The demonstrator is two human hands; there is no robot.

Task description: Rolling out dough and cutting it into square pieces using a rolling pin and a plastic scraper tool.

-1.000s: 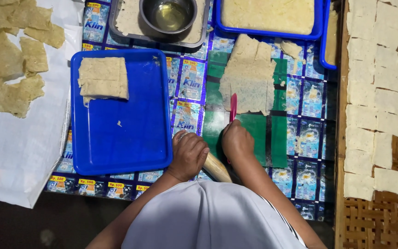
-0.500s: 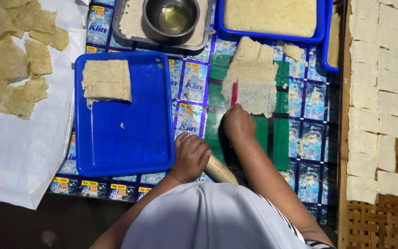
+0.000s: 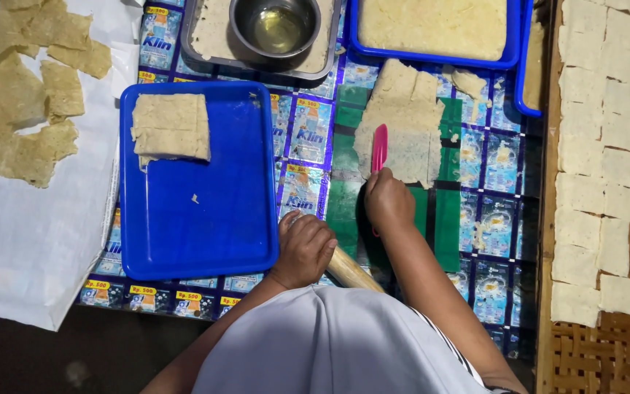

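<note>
Dough sheet (image 3: 402, 124) lies flat on the patterned mat (image 3: 308, 138), between blue tray (image 3: 198, 219) and woven rack (image 3: 599, 350). Right hand (image 3: 388, 203) closed around pink knife (image 3: 379, 146), blade tip resting on the sheet's lower part. Left hand (image 3: 304, 248) curled shut on wooden rolling pin (image 3: 351, 270), just beside the tray's right edge. Folded dough piece (image 3: 171, 128) sits in the tray's top left. Metal bowl (image 3: 275, 28) with oil above. Cut squares (image 3: 607, 168) on the rack.
</note>
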